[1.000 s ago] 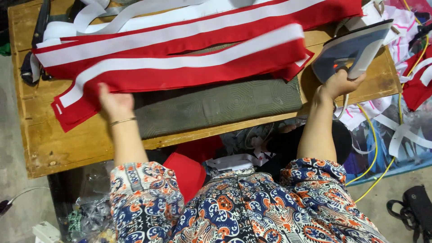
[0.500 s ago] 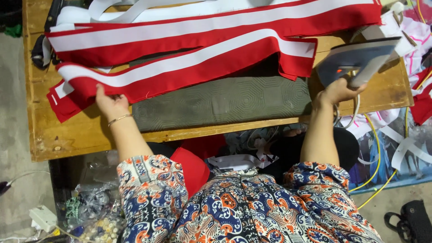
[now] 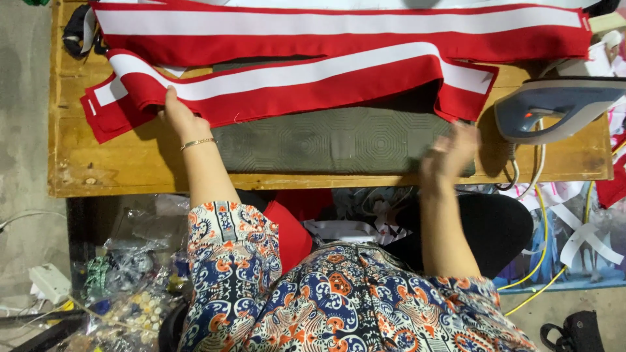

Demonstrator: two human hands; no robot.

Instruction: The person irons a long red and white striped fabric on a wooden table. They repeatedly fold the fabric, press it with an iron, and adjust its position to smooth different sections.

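On the wooden table (image 3: pixel 104 173), a grey-green ironing pad (image 3: pixel 326 140) lies lengthwise near the front edge, and red fabric strips with white bands (image 3: pixel 293 78) stretch across the table behind it, the nearest strip overlapping the pad's far edge. At the left end of that near strip, the left hand (image 3: pixel 177 114) presses down on the folded red cloth, fingers closed flat over the fabric's edge, a thin bracelet on the wrist. Toward the right, the right hand (image 3: pixel 450 153) hovers over the right end of the pad with its fingers spread apart and holding nothing; it is blurred, so whether it touches the pad cannot be told. Just beside it, at the table's right end, a grey iron (image 3: pixel 554 104) rests on the wood, its cord hanging off the front edge, apart from the hand. A second, longer red-and-white strip (image 3: pixel 339 29) lies along the far side of the table. Below the table, a heap of clear plastic bags (image 3: pixel 124 261) sits on the floor at the left, and yellow cables (image 3: pixel 541 261) trail at the right.
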